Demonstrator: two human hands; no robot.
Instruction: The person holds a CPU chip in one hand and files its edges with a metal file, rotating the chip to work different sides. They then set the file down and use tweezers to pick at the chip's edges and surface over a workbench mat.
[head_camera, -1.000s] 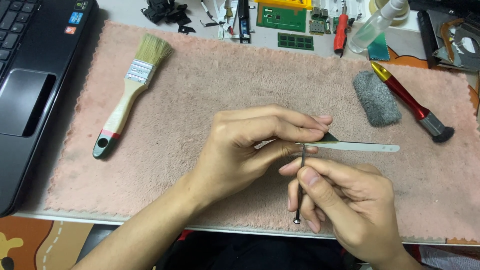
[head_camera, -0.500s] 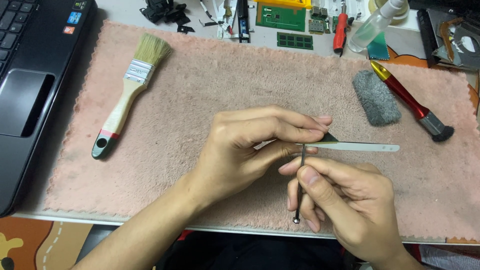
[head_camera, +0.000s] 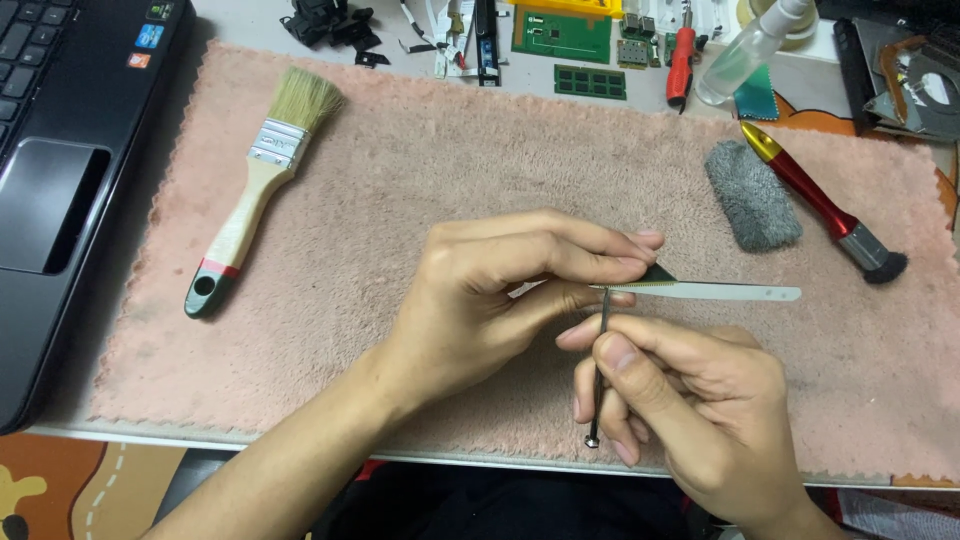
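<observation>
A thin white strip (head_camera: 715, 291) is being pinched by the left hand (head_camera: 490, 290) while a slim metal pick (head_camera: 599, 370), gripped by the right hand (head_camera: 690, 400), is being pressed against it; steady, gentle pressure is judged necessary next.

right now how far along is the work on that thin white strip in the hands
Done: tools and parts lie ready, with the paintbrush and grey pad set aside on the pink mat. In hand: the left hand pinches the white strip level while the right hand holds a thin metal pick against its edge. Left: the circuit boards up top lie untouched.

Two brushes (head_camera: 258, 189) (head_camera: 822, 203), one laptop (head_camera: 60, 150) — two hands (head_camera: 500, 290) (head_camera: 690, 410)
</observation>
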